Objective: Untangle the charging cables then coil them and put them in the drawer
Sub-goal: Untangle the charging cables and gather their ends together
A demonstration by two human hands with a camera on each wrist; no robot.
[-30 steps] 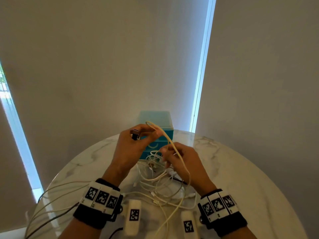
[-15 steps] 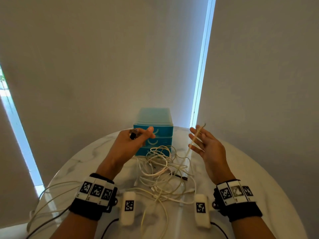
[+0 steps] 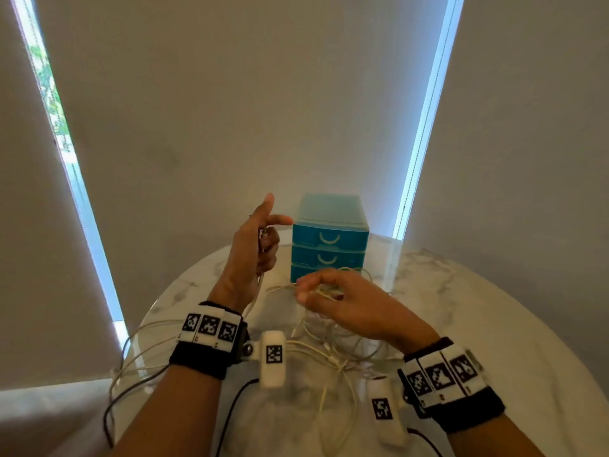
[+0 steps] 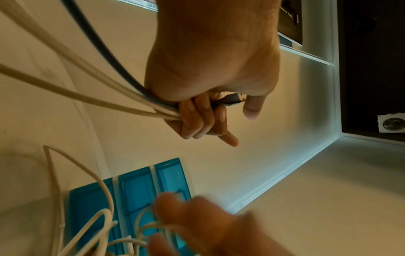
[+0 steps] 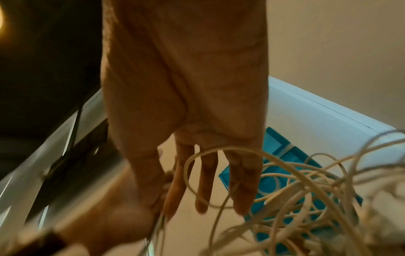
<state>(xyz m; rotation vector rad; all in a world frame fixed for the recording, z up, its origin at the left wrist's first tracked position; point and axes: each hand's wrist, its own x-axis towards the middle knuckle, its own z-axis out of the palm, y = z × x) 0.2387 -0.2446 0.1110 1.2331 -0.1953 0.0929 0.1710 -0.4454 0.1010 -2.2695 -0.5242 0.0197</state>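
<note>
The left hand (image 3: 253, 249) has lifted higher, still gripping several cable ends (image 4: 140, 98). The right hand (image 3: 342, 305) has dropped from open air into the tangle (image 3: 333, 354) on the bench (image 3: 478, 324), fingers pinching a strand. Drawer unit (image 3: 329, 239) at twelve o'clock, shut; untangling continues.

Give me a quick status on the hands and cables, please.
Left hand grips several cable ends. Right hand, fingers loosely curled, in white cable tangle. Drawer unit shut behind.
</note>
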